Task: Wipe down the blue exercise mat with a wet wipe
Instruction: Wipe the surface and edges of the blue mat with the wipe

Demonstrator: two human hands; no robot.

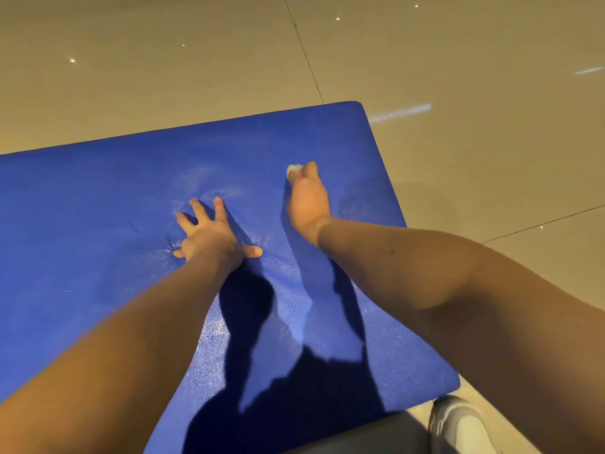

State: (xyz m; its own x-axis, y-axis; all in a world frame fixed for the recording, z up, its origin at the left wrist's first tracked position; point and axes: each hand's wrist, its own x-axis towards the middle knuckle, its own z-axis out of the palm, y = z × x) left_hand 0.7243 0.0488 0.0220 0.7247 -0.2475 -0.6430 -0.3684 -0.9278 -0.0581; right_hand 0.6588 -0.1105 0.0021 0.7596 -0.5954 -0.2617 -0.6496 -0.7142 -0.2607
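The blue exercise mat point(98, 204) lies flat on the floor and fills most of the view, with its far right corner near the top centre. My left hand point(208, 232) presses on the mat's middle with fingers spread, denting the padding. To its right, my right hand point(307, 198) holds a bunched white wet wipe point(293, 170) against the mat. Only a small part of the wipe shows past the fingertips. Both forearms reach in from the bottom and cast dark shadows on the mat.
Glossy beige floor tiles point(458, 44) with thin dark joints surround the mat on the far and right sides. A white shoe point(461, 424) stands on the floor by the mat's near right corner. Grey clothing shows at the bottom edge.
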